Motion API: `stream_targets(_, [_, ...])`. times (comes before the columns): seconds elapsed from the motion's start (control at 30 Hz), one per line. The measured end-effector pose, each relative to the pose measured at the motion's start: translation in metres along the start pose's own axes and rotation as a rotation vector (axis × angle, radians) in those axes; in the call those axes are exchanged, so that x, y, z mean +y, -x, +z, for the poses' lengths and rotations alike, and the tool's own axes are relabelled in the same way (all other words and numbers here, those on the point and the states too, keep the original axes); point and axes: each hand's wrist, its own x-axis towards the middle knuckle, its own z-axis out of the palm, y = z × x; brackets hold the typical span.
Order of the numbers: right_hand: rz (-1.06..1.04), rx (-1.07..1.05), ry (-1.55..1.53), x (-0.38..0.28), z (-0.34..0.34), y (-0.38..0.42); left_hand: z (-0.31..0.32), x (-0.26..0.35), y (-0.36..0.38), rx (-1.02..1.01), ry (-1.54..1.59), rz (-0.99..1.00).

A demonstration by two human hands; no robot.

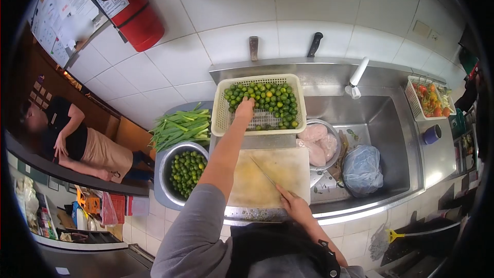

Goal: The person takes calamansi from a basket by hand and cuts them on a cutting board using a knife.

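My left hand (245, 109) reaches into a cream plastic basket (220, 118) of small green citrus fruits (280, 100); its fingertips are among the fruits at the left, and what they hold, if anything, is hidden. In my right hand (297, 207) is the handle of a knife (264, 171), whose blade lies over the pale, yellow-stained cutting board (247, 190). A metal bowl (165, 177) of more green fruits stands left of the board.
Green onions (180, 126) lie behind the bowl. Right of the board, a bowl of raw meat (316, 141) and a blue plastic bag (363, 170) sit at the sink (391, 123). A vegetable basket (429, 98) stands far right. Another person (87, 139) stands at the left.
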Motion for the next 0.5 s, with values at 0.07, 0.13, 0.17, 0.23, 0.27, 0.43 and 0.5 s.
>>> stream_targets(0.07, [-0.005,0.021,-0.003,-0.001,-0.001,0.0,0.002,-0.008,0.0,0.016,0.147,0.057])
stream_targets(0.13, [-0.011,0.019,-0.015,0.002,-0.001,0.0,-0.017,0.002,0.023,0.05,0.449,0.055])
stream_targets(0.17, [-0.02,0.017,-0.024,0.004,-0.001,-0.002,-0.032,0.007,0.038,0.087,0.752,0.053])
stream_targets(0.23, [-0.021,0.012,-0.03,0.005,-0.001,-0.006,-0.055,0.009,0.073,0.053,1.059,0.069])
stream_targets(0.27, [-0.017,-0.001,-0.031,0.006,-0.001,-0.006,-0.06,0.007,0.092,0.018,1.374,0.08])
stream_targets(0.43, [-0.046,-0.021,-0.042,0.015,0.004,-0.012,-0.075,-0.005,0.173,0.118,1.597,0.141])
stream_targets(0.5, [-0.07,-0.002,-0.083,0.015,0.003,-0.012,-0.079,-0.01,0.197,0.137,1.574,0.157])
